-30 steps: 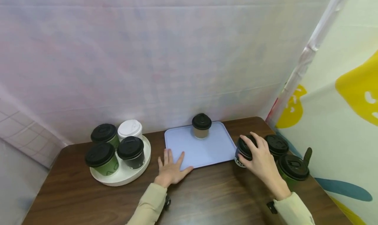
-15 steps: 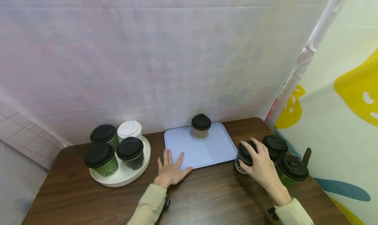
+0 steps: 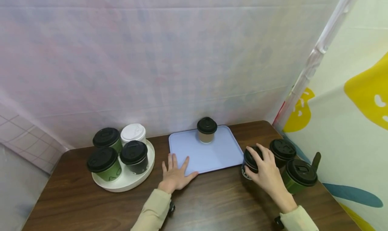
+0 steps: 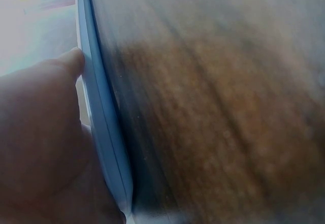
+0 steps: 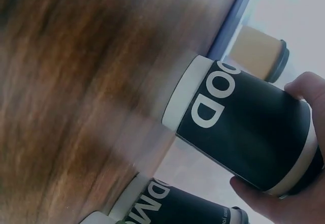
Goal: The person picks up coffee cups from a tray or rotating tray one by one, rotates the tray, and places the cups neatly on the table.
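Observation:
My left hand (image 3: 175, 175) lies with fingers spread over the near left corner of a pale blue rectangular tray (image 3: 212, 157); in the left wrist view its thumb (image 4: 71, 64) touches the tray's edge. From above, my right hand (image 3: 266, 173) grips a dark paper coffee cup (image 5: 249, 127) by its black lid and upper side. That cup stands upright beside the tray's near right corner, white lettering and a white base band showing in the right wrist view. Towards the tray's back sits a small tan paper cup (image 3: 206, 136) with a black lid.
A round white tray (image 3: 130, 185) at the left bears several lidded cups: green, dark grey and white. Right of my right hand stand a dark cup (image 3: 283, 151) and a green cup (image 3: 292, 184), with a dark upright tab behind the latter. A cloth wall (image 3: 182, 72) closes off the back.
My right hand and the dark coffee cup have shifted slightly towards me, along the tray's right corner. The left hand, the tray and the other cups have stayed in place.

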`<state>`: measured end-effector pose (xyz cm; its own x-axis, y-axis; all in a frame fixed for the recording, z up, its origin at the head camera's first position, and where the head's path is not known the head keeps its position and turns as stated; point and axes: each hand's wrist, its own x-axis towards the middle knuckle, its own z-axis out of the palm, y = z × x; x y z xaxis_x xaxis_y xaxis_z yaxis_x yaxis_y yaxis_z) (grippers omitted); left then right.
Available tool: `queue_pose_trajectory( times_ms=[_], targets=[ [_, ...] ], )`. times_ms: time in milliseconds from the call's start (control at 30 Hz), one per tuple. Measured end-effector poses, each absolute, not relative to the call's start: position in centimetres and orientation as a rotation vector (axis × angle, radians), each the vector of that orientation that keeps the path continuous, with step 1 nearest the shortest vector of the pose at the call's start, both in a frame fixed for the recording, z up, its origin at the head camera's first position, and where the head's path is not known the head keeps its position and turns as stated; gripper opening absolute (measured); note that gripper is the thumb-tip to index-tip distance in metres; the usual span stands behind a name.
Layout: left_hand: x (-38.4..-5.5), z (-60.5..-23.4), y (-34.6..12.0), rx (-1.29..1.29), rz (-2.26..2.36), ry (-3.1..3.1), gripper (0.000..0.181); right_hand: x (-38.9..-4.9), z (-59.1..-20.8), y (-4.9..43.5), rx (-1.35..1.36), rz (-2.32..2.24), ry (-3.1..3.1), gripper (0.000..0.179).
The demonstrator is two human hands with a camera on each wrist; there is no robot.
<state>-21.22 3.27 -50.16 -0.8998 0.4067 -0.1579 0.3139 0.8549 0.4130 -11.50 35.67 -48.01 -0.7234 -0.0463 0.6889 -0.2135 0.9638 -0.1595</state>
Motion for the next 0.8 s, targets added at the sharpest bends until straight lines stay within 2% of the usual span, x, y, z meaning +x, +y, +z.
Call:
queue_pose_trajectory(
  times_ms=[700, 800],
  targets=[
    [-21.29, -50.24, 3.21, 0.558, 0.571, 2.79, 0.083, -11.78, -47.85, 36.09, 0.184, 0.176, -2.408, 0.089],
    [-21.39, -50.41, 3.16, 0.566, 0.57, 2.79, 0.082, -11.58, -47.5, 35.98, 0.155, 0.16, -2.422, 0.085]
  ],
)
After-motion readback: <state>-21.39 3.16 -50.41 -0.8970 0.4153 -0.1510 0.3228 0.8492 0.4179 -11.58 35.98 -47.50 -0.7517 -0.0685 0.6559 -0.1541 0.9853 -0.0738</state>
